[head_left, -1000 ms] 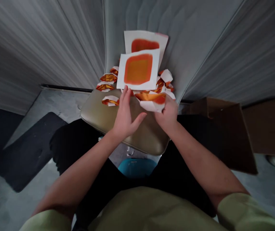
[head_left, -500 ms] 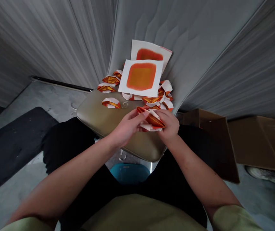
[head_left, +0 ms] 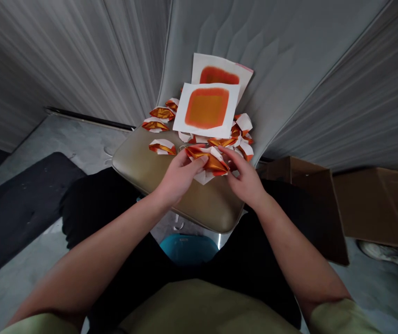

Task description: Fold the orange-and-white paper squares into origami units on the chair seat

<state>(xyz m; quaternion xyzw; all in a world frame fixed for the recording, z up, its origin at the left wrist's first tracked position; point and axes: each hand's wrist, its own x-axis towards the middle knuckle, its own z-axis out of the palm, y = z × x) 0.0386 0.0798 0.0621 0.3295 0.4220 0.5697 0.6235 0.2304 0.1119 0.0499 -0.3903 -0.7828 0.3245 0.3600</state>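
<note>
Above the chair seat I see a folded paper ingot (head_left: 213, 162), gold and orange with white edges. My left hand (head_left: 179, 176) pinches its left part, thumb on the gold face and fingers behind. At its right tip, my right hand (head_left: 249, 183) has its thumb and forefinger closed around the end. Beyond the hands, a white sheet with an orange and gold square (head_left: 206, 109) lies over a second printed sheet (head_left: 245, 76). Several more folded paper ingots (head_left: 162, 147) lie left of the sheets, and a cluster of others (head_left: 244, 123) sits to their right.
The padded chair seat (head_left: 139, 162) lies between my knees, its grey backrest (head_left: 275, 28) rising behind. Below it is a blue rounded object (head_left: 188, 250). Open cardboard boxes (head_left: 310, 204) stand on the right; a dark mat (head_left: 21, 208) lies on the floor at left.
The paper ingot has turned and moved slightly left and away from me, its gold face now opened wider. My right hand has shifted from gripping its side to holding its right tip.
</note>
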